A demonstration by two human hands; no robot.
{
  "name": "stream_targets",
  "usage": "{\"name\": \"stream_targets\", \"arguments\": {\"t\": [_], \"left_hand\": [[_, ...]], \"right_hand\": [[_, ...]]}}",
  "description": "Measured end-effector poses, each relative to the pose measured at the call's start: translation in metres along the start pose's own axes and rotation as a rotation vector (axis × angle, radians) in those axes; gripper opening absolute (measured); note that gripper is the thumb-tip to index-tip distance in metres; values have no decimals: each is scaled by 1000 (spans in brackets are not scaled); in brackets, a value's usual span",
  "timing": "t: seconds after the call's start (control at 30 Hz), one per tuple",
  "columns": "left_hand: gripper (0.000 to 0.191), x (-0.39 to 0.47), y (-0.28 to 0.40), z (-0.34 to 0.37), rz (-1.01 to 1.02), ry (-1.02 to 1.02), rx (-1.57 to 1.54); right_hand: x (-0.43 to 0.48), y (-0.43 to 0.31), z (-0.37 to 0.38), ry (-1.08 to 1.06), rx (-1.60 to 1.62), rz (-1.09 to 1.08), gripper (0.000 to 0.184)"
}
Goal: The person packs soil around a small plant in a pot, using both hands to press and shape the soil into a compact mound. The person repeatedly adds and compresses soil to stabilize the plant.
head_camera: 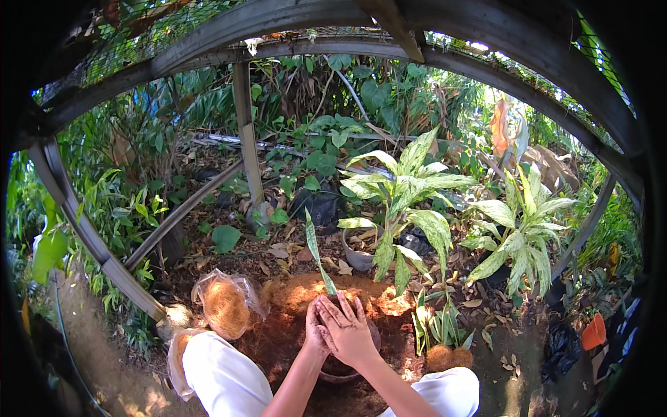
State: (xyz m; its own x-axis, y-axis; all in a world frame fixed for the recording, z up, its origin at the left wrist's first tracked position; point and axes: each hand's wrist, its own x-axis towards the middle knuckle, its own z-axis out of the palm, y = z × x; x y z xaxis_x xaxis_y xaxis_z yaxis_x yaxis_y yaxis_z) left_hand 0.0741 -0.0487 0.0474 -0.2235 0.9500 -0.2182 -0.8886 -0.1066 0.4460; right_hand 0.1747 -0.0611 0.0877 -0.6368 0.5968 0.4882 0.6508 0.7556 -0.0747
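Observation:
My left hand [316,326] and my right hand [346,329], both soiled, are pressed together above a round pot [341,376]. A single upright snake plant leaf [315,244] rises just beyond my fingertips; its base is hidden. What lies between the palms cannot be seen. Reddish-brown coir-like material [292,292] surrounds the pot. To the left sits a clear plastic bag of orange-brown fibre [226,308]. Small snake plants [443,326] lie at the right, with fibre-wrapped root balls [449,357] near my right knee.
A potted variegated plant [401,193] stands ahead, its pot [359,250] among dry leaves. Another variegated plant [513,229] is further right. An orange pot [593,332] lies at the far right. A post [247,135] and slanting bar [182,213] stand at the left.

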Motion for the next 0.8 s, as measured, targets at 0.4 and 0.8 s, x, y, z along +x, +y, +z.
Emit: {"name": "stream_targets", "arguments": {"t": [0.4, 0.8], "left_hand": [[53, -9, 5, 13, 105, -23, 263], [51, 9, -5, -9, -14, -292, -53]], "right_hand": [[0, 29, 44, 572, 1783, 678, 49], [7, 18, -2, 121, 733, 228, 61]]}}
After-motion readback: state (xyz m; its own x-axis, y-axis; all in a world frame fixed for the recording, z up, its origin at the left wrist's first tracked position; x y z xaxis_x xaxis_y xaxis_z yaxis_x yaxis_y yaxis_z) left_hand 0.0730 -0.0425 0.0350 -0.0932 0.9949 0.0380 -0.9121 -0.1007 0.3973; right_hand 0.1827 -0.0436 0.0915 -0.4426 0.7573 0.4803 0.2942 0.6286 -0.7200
